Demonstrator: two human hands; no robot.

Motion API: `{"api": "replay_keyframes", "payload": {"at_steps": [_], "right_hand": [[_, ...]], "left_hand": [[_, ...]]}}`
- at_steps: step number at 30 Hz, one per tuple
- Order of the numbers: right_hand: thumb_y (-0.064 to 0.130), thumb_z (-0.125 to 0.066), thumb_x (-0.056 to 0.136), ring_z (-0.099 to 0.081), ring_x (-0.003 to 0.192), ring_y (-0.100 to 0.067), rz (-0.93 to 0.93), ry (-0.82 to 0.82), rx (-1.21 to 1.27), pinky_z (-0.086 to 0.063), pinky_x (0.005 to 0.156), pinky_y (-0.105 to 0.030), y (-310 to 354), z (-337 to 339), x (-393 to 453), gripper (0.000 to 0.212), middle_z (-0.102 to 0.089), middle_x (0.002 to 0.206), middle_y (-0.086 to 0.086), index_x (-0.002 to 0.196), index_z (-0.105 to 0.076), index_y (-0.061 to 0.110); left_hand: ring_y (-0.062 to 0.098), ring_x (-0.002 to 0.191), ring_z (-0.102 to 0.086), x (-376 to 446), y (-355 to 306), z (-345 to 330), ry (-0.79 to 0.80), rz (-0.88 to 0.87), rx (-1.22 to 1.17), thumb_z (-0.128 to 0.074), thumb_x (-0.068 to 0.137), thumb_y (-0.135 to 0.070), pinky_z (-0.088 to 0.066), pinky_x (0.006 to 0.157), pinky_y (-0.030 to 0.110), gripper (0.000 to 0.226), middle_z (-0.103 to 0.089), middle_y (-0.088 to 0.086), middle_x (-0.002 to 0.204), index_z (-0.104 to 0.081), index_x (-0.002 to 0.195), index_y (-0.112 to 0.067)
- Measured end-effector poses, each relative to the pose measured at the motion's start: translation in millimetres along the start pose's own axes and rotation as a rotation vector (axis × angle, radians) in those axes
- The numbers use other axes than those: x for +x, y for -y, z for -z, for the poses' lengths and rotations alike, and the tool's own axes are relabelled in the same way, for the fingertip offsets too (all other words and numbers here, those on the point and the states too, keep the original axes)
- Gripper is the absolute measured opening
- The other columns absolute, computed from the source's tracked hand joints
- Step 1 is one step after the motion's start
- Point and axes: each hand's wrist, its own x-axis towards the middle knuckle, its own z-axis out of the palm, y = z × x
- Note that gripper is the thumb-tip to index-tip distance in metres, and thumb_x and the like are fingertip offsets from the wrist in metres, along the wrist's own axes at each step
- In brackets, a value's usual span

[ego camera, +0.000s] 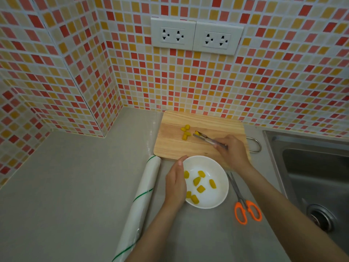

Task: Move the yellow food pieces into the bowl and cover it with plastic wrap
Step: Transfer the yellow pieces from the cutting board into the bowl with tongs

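Left hand [175, 184] steadying bowl [217, 163], yellow pieces [197, 181] inside

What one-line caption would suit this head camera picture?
Right hand lifts a yellow piece with tongs while left hand steadies the white bowl.

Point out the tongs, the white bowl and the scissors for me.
tongs [207, 138], head view, on the metal arms, between tip and hand.
white bowl [220, 195], head view, on the bare inner wall at the right.
scissors [240, 213], head view, on the left orange handle loop.
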Motion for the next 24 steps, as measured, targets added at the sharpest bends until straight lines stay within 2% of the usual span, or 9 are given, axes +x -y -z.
{"api": "replay_keyframes", "payload": {"at_steps": [4, 9, 12, 15, 17, 20, 22, 24], "right_hand": [[0.012, -0.063, 0.085, -0.057, 0.076, -0.025, 0.041, 0.054, 0.075, -0.042, 0.069, -0.033, 2.2, 28.3, -53.9, 0.024, -0.060, 0.083, -0.016, 0.108, -0.071, 0.015], [0.018, -0.065, 0.084, -0.051, 0.074, -0.013, 0.087, 0.231, 0.011, -0.044, 0.070, -0.033, 6.9, 42.6, -96.9, 0.033, -0.050, 0.081, -0.002, 0.116, -0.065, 0.025], [0.022, -0.066, 0.083, -0.044, 0.069, -0.001, 0.119, 0.235, -0.009, -0.036, 0.063, -0.023, 6.1, 44.9, -92.4, 0.036, -0.046, 0.079, 0.003, 0.119, -0.063, 0.028], [0.023, -0.066, 0.083, -0.042, 0.068, 0.004, 0.112, 0.165, -0.011, -0.029, 0.058, -0.016, 2.8, 46.5, -72.7, 0.035, -0.047, 0.080, 0.003, 0.118, -0.064, 0.027], [0.024, -0.066, 0.084, -0.042, 0.067, -0.001, 0.091, 0.123, -0.023, -0.029, 0.058, -0.019, 2.0, 42.8, -52.8, 0.032, -0.049, 0.083, 0.000, 0.116, -0.066, 0.023], [0.027, -0.064, 0.085, -0.051, 0.082, -0.019, 0.018, 0.101, -0.066, -0.030, 0.066, -0.025, 4.5, 26.1, -17.7, 0.027, -0.050, 0.084, -0.006, 0.108, -0.069, 0.015], [0.028, -0.061, 0.087, -0.054, 0.093, -0.028, -0.031, 0.124, -0.073, -0.030, 0.067, -0.026, 8.6, 9.2, 5.1, 0.025, -0.056, 0.089, -0.013, 0.105, -0.069, 0.013], [0.026, -0.058, 0.088, -0.055, 0.095, -0.030, -0.081, 0.141, -0.055, -0.032, 0.067, -0.028, 14.0, -7.4, 23.5, 0.022, -0.060, 0.095, -0.016, 0.101, -0.070, 0.013]], "left_hand": [[0.011, 0.110, -0.060, -0.1, 0.3, -0.6, 0.006, 0.000, -0.009, -0.032, 0.098, -0.036, -0.048, 0.096, 0.035, 0.034, -0.067, -0.008, 0.114, -0.065, 0.106, -0.038], [0.001, 0.105, -0.061, -0.7, -3.5, -1.2, 0.000, 0.018, -0.004, -0.031, 0.099, -0.036, -0.048, 0.087, 0.022, 0.036, -0.067, -0.020, 0.106, -0.066, 0.096, -0.047], [-0.002, 0.103, -0.060, -1.5, -4.4, -1.2, -0.004, 0.028, -0.009, -0.030, 0.099, -0.037, -0.047, 0.084, 0.020, 0.036, -0.066, -0.021, 0.105, -0.065, 0.096, -0.047], [-0.002, 0.103, -0.059, -1.4, -4.2, -1.4, -0.013, 0.028, -0.013, -0.028, 0.100, -0.036, -0.045, 0.084, 0.021, 0.037, -0.065, -0.020, 0.107, -0.064, 0.098, -0.045], [-0.003, 0.101, -0.058, -1.5, -4.9, -2.2, -0.024, 0.034, -0.004, -0.026, 0.100, -0.036, -0.045, 0.081, 0.019, 0.039, -0.065, -0.021, 0.105, -0.064, 0.098, -0.045], [-0.001, 0.099, -0.060, -1.0, -4.7, -3.0, -0.031, 0.045, -0.007, -0.025, 0.100, -0.038, -0.046, 0.077, 0.016, 0.041, -0.066, -0.020, 0.104, -0.065, 0.096, -0.047], [0.003, 0.100, -0.060, -0.7, -3.8, -3.0, -0.033, 0.050, -0.016, -0.024, 0.100, -0.039, -0.048, 0.080, 0.021, 0.042, -0.066, -0.016, 0.106, -0.066, 0.096, -0.046], [0.005, 0.101, -0.061, -0.6, -3.5, -3.2, -0.031, 0.044, -0.024, -0.025, 0.100, -0.038, -0.048, 0.082, 0.023, 0.042, -0.067, -0.015, 0.107, -0.066, 0.097, -0.045]]}}
